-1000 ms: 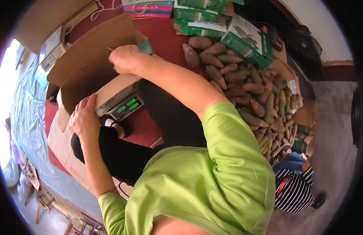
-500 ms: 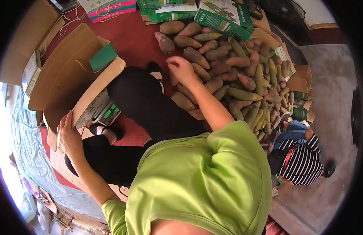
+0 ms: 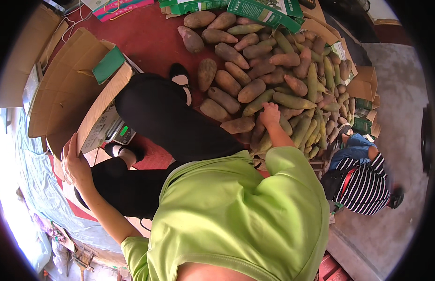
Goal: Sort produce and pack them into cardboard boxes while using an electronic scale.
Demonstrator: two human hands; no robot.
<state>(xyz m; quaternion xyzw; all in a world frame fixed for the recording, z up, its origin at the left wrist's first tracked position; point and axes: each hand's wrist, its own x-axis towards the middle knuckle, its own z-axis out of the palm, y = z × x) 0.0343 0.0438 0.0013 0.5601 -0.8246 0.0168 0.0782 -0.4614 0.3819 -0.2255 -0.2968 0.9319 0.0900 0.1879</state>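
My left hand [image 3: 78, 169] grips the near edge of an open cardboard box [image 3: 67, 79], its fingers over the rim. The box is tilted and a green flap stands up on it. My right hand [image 3: 270, 115] is down in a large pile of radish-like root vegetables, some brownish-pink, some green. Its fingers are curled and their tips are hidden, so what they hold cannot be made out. Next to it lie a long green root [image 3: 258, 103] and a brownish root [image 3: 251, 91]. A single brownish root [image 3: 207, 74] sits at the pile's left side, near my shoe.
A scale [image 3: 122, 133] with a lit green display stands beside the box, by my legs. Green printed cartons [image 3: 264, 14] lie at the far side of the pile. At the right, a person in a striped top [image 3: 363, 189] bends over. Red matting [image 3: 142, 42] covers the floor.
My right hand has moved right and nearer, from the pile's left edge into its middle. The brownish root near my shoe now shows fully. My left hand stays on the box edge.
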